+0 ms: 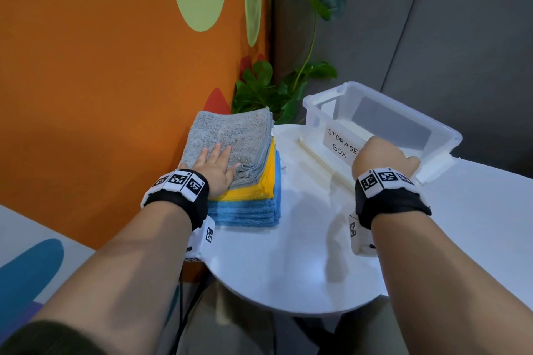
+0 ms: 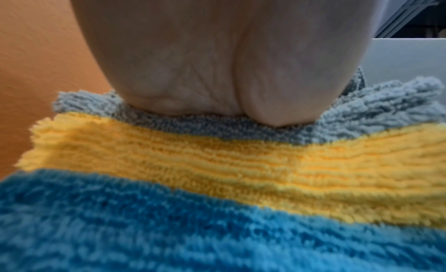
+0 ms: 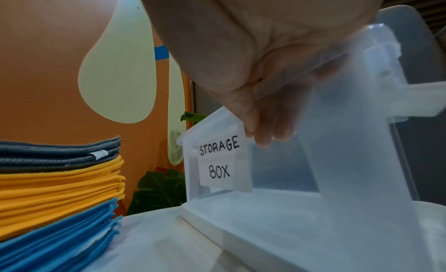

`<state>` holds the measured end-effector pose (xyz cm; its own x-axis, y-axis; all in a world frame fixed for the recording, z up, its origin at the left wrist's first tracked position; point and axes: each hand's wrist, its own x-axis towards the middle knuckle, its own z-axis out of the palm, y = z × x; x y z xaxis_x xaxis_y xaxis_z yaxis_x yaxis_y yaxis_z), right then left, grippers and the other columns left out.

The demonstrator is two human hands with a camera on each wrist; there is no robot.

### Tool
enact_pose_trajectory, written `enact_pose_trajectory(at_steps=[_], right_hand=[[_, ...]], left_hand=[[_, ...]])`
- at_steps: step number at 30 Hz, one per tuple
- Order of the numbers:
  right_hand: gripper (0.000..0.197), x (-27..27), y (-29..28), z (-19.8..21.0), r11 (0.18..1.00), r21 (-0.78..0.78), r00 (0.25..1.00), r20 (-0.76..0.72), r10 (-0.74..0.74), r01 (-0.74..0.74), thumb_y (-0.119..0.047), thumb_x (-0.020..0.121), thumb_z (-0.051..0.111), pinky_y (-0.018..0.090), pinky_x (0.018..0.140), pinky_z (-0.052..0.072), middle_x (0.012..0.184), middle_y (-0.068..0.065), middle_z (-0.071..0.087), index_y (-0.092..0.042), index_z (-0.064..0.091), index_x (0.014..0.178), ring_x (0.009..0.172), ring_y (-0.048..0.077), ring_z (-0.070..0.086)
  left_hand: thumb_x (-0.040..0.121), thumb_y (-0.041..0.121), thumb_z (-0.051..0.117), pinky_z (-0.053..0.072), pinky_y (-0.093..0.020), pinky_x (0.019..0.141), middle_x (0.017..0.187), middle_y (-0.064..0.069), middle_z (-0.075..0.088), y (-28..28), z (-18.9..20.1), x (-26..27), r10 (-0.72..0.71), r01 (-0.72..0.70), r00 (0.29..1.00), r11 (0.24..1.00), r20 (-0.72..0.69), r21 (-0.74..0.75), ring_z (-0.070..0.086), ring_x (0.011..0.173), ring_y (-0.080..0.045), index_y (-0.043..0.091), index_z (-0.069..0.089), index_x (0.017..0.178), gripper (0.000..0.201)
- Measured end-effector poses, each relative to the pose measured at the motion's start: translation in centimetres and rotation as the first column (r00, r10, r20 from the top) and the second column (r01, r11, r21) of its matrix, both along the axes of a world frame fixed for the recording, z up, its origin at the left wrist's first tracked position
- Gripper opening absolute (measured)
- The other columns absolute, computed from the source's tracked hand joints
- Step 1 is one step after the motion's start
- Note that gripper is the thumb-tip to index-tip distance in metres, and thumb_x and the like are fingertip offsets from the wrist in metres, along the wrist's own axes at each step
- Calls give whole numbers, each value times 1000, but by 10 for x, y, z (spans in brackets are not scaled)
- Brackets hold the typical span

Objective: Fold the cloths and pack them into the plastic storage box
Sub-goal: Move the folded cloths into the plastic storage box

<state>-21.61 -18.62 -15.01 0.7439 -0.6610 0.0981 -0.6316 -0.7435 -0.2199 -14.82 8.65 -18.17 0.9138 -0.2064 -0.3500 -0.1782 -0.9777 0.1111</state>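
- We find a stack of cloths (image 1: 245, 170) on the left part of the white round table (image 1: 288, 253), close against the orange wall (image 1: 101, 66).
- The stack runs grey cloths (image 1: 233, 132) on top, yellow cloths (image 1: 259, 184) in the middle, blue cloths (image 1: 245, 210) at the bottom.
- Our left hand (image 1: 216, 167) lies flat on the top grey cloth, fingers straight and spread, palm pressing the near edge. The left wrist view confirms the heel of the palm bearing on the grey layer.
- The plastic storage box (image 1: 383, 124) stands on the table to the right of the stack, apart from it, with a paper label (image 1: 341, 144) reading "STORAGE BOX" on its near wall.
- We see nothing inside the box.
- Our right hand (image 1: 383, 157) grips the box's near rim, fingers curled over the edge into the box, as the right wrist view shows.
- A leafy plant (image 1: 277, 89) stands behind the table, between the stack and the box.
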Motion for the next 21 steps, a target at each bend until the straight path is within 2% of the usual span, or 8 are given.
enact_pose_trajectory(at_steps=[4, 11, 15, 17, 19, 21], right_hand=[[20, -12, -1, 9, 999, -44, 999, 39, 21, -19, -4, 78, 48, 36, 80, 24, 79, 1, 55, -21, 54, 85, 79, 25, 53], [27, -46, 0, 50, 991, -43, 979, 156, 129, -124, -9, 87, 42, 40, 90, 31, 85, 1, 55, -21, 59, 104, 94, 28, 57], [26, -76, 5, 80, 976, 4, 965, 146, 217, -220, -16, 92, 46, 39, 95, 33, 106, 2, 62, -29, 60, 109, 102, 29, 53], [22, -88, 7, 87, 961, 48, 957, 119, 265, -272, -18, 91, 49, 38, 93, 35, 102, 1, 61, -33, 60, 102, 102, 29, 51], [15, -98, 9, 92, 940, 83, 942, 96, 322, -330, -21, 88, 55, 36, 87, 42, 97, -1, 60, -36, 56, 88, 102, 30, 53], [11, -106, 9, 95, 911, 109, 917, 60, 394, -398, -22, 85, 59, 36, 85, 48, 92, -3, 62, -29, 55, 78, 96, 28, 58]], left_hand=[[103, 38, 18, 2, -58, 115, 160, 5, -18, -2, 1, -1, 17, -17, 1000, 1000, 6, -10, -12, 148, -21, 29, -10, 153, 58], [105, 34, 20, 1, -50, 117, 160, 1, -17, -6, 7, -6, 24, -24, 1000, 999, -2, -27, -12, 148, -24, 24, -9, 154, 57], [105, 35, 19, 0, -45, 117, 161, -2, -14, -6, 9, -8, 14, -14, 1000, 998, 0, -54, -10, 148, -26, 22, -7, 154, 57], [105, 35, 21, 1, -43, 118, 161, -4, -12, -3, 9, -9, 5, -6, 1000, 997, -4, -82, -8, 148, -28, 21, -6, 154, 57], [105, 36, 21, 3, -41, 119, 161, -5, -10, 1, 11, -10, 2, -3, 1000, 994, -6, -107, -7, 148, -30, 21, -5, 154, 58], [105, 39, 21, 5, -41, 119, 161, -4, -10, 3, 12, -12, 8, -10, 1000, 993, -14, -120, -6, 148, -30, 21, -4, 154, 58]])
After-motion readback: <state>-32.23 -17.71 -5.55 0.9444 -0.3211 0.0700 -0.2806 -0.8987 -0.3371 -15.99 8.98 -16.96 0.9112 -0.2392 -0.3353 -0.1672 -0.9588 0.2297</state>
